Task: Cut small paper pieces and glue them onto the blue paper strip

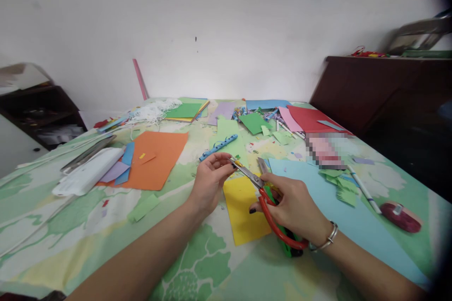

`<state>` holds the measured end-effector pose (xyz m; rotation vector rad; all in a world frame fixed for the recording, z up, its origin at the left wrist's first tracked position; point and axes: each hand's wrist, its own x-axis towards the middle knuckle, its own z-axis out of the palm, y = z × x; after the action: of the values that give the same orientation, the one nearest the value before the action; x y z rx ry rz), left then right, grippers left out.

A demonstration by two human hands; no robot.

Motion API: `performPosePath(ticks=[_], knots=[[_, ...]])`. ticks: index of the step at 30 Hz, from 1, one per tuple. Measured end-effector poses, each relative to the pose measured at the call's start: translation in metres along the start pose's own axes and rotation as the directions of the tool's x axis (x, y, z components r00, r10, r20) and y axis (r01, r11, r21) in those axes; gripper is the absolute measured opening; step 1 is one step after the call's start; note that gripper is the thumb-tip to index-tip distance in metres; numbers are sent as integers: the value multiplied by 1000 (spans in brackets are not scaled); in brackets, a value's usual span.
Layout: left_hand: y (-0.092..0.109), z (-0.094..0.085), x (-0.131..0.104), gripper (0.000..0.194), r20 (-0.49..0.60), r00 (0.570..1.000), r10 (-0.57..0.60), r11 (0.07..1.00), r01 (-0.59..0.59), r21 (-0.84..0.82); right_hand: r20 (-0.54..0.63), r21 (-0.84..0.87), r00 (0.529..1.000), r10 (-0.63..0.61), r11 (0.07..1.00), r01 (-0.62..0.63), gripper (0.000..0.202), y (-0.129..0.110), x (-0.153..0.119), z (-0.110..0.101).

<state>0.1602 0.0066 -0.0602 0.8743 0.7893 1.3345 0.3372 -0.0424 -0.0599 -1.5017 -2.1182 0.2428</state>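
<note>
My right hand (293,200) grips a pair of scissors (252,176) with red handles, its blades pointing up and left. The blade tips reach the fingertips of my left hand (212,181). Those fingers are pinched on a tiny yellow paper piece (238,162), mostly hidden by the fingers and blades. Under my right hand is a green utility knife (291,247) with its blade out; whether the hand also holds it, I cannot tell. A yellow paper sheet (243,218) lies below both hands. Just beyond my left hand rests a blue paper roll (218,146) with small loops.
On the left are orange paper (158,160) and a white power strip (90,171). A large light-blue sheet (353,230) spreads to the right, near green scraps (344,188), a marker (365,190) and a dark-red object (400,216). White string (155,110) and stacked papers (187,110) sit at the back.
</note>
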Motion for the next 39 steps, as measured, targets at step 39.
performPosePath(ticks=[39], knots=[[3,2,-2,22,35,983,-179,964,183,-192,151,383,982,116,909,-167,28,1,2,-1]])
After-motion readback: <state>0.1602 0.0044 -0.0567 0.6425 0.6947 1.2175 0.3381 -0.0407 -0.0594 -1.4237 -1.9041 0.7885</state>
